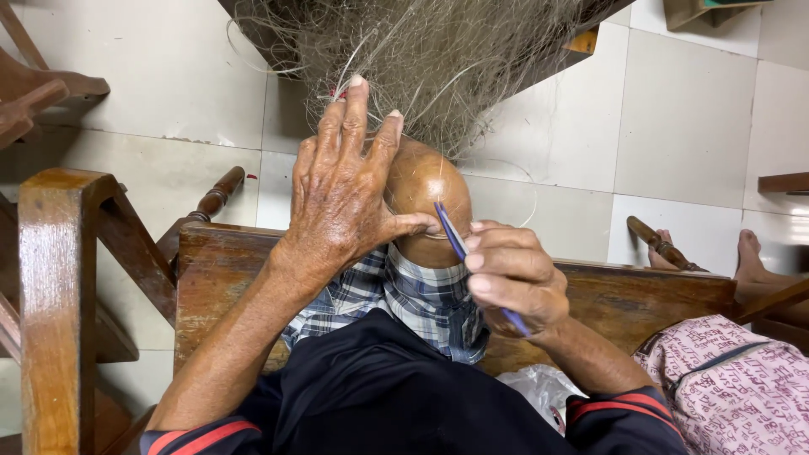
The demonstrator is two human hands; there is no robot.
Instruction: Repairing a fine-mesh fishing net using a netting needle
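Observation:
My left hand (341, 190) rests over my raised bare knee (421, 190), fingers spread up into a hanging mass of fine grey fishing net (421, 50); the fingertips hold strands of the mesh. My right hand (514, 278) is closed on a thin blue netting needle (455, 240), whose tip points up toward my left thumb, just in front of the knee. A checked blue cloth (421, 303) is wrapped below the knee.
I sit on a wooden bench (211, 270) with an armrest post (55, 278) at the left. A pink patterned bag (733, 379) and a white plastic bag (539, 388) lie at the right. Another person's bare foot (750, 257) rests on the white floor tiles (683, 118).

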